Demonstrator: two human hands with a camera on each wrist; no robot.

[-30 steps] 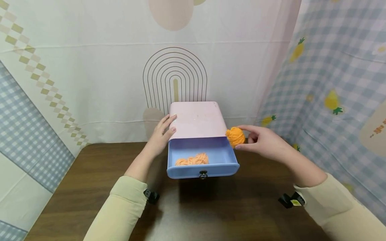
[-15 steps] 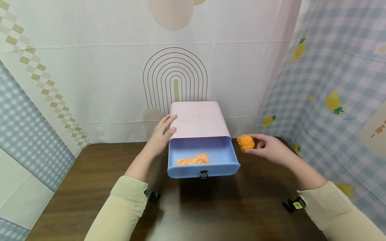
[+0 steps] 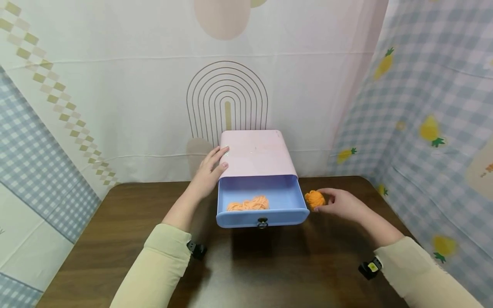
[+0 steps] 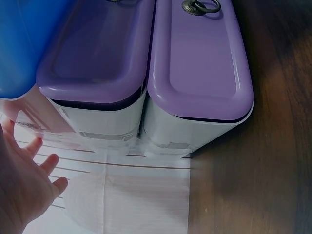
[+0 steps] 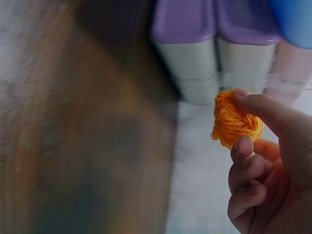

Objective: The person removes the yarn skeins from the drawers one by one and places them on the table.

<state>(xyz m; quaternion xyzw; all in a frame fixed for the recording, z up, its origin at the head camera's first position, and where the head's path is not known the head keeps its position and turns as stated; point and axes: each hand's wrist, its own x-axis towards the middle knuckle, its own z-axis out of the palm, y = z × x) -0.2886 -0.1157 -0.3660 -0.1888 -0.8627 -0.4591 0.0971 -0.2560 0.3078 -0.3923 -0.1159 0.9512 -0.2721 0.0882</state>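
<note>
Between thumb and fingers, my right hand (image 3: 344,205) pinches a bright orange ball of yarn (image 3: 315,199) just right of the open blue drawer (image 3: 239,220). The right wrist view shows this yarn in front of the drawer unit's side. Fingers spread, my left hand (image 3: 206,175) rests on the left side and top edge of the pink casing (image 3: 256,152). In the left wrist view that hand (image 4: 29,180) is beside the casing under the blue drawer. A paler orange bundle of yarn (image 3: 250,204) lies inside the drawer near its front.
Below the blue drawer are two closed purple drawers, the middle one (image 4: 97,44) and the bottom one (image 4: 204,53), in white casings. A ring pull (image 3: 262,223) hangs on the blue front. The unit stands on a dark wooden table (image 3: 135,239) against a patterned cloth backdrop (image 3: 154,107).
My right hand has carried the orange yarn ball from the casing's right front corner outward and down, to beside the drawer. The left hand stays on the casing; the view has shifted slightly.
</note>
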